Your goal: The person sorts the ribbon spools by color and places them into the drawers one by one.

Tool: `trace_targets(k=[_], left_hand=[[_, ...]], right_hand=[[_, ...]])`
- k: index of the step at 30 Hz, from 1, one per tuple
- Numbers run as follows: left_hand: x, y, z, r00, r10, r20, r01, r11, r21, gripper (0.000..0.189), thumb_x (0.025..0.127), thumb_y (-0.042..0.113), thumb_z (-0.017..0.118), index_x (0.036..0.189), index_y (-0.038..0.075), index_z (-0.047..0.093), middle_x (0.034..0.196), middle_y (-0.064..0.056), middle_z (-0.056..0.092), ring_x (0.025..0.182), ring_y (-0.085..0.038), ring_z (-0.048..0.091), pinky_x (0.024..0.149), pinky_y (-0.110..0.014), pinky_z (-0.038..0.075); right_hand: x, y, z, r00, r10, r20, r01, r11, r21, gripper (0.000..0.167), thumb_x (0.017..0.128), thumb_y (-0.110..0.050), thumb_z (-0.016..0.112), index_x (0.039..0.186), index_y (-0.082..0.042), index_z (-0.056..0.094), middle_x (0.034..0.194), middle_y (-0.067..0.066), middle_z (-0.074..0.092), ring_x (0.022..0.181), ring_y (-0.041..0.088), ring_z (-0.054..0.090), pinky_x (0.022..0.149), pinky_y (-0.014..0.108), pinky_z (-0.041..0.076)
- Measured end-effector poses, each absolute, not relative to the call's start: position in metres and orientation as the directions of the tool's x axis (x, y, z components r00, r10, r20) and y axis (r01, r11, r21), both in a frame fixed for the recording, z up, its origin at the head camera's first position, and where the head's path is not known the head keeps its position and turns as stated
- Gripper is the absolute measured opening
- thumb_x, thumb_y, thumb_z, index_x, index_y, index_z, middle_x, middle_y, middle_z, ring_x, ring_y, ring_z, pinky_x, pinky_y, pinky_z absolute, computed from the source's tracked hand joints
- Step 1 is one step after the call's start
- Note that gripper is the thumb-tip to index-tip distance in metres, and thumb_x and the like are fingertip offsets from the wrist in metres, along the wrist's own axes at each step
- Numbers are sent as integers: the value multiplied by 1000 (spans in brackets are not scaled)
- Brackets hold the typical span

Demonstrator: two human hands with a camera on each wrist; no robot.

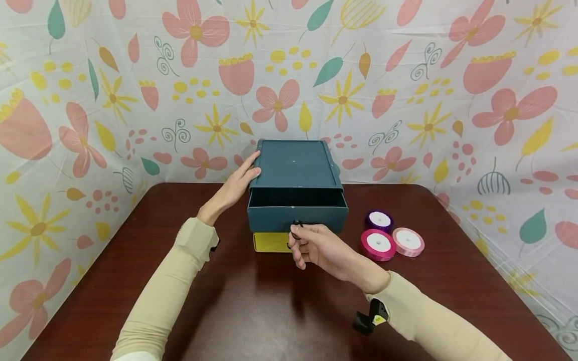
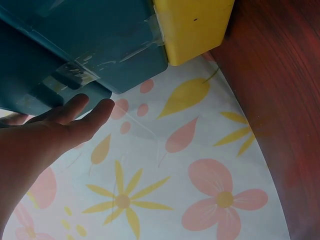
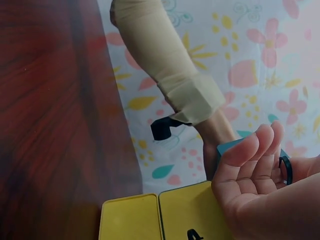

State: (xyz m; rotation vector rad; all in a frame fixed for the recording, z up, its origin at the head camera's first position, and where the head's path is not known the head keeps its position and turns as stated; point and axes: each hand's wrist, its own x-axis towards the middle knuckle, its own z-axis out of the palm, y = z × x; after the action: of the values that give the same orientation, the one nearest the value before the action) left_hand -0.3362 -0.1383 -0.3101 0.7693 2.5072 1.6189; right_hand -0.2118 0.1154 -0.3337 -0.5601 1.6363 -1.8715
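"What's nearest?"

"Bare table (image 1: 253, 321), then the right hand (image 1: 322, 250). Its thumb and forefinger pinch a black loop (image 1: 296, 222); the other fingers curl loosely."

"A loop on what?"

"The front of the blue drawer (image 1: 271, 219), which sits partly out toward the near side, mid-table. Under it is a yellow front (image 1: 270, 242) (half hidden by the hand)."

"And to the right?"

"Three ribbon spools close together: magenta (image 1: 378, 245) nearest, pale pink (image 1: 408, 241) to its right, purple (image 1: 379, 219) farthest."

"Where's the left hand (image 1: 232, 188)?"

"Farther off, fingers extended along the left side of the blue box (image 1: 293, 163), touching it without gripping."

"Beyond that?"

"A flowered cloth (image 1: 293, 50), pink, yellow and green on white, hanging at the far side."
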Motion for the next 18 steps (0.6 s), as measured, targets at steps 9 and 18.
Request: trace_targets(k=[9,18], left_hand=[[-339,-138,-316,-875,422,236,382,304,873,63,101,51,36,155,36,10,163,-4,15,147,-26,27,117,-49,26],[-339,-138,-315,-865,433,252,398,287,872,63,102,47,35,157,31,9,163,-2,14,148,-23,25,117,-49,26]], right_hand=[[-200,118,-333,-703,-711,-36,130,-79,-988,32,103,-32,42,90,-7,59,69,-1,59,62,12,55,64,24,50],[-190,119,-332,-688,-725,-35,137,-83,-987,32,104,-30,41,90,-7,59,69,-2,59,61,11,55,63,24,50]])
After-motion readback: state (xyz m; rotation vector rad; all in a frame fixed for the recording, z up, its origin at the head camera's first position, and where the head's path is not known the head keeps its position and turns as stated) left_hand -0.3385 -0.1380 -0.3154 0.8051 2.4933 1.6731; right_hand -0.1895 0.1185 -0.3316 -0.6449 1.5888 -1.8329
